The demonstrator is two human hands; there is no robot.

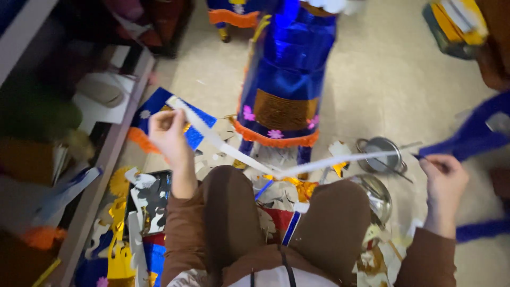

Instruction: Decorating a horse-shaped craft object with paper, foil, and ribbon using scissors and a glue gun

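A long white paper strip stretches between my two hands and sags to a V over my knees. My left hand pinches its left end, raised above the floor. My right hand grips the right end near blue fringed paper. In front of me stands a tall blue foil figure with an orange fringe and pink flowers. My brown-trousered legs fill the lower middle.
Two metal bowls sit on the floor to the right of the figure. Paper scraps, a blue and orange foil piece and gold foil litter the floor on the left. Shelving runs along the left.
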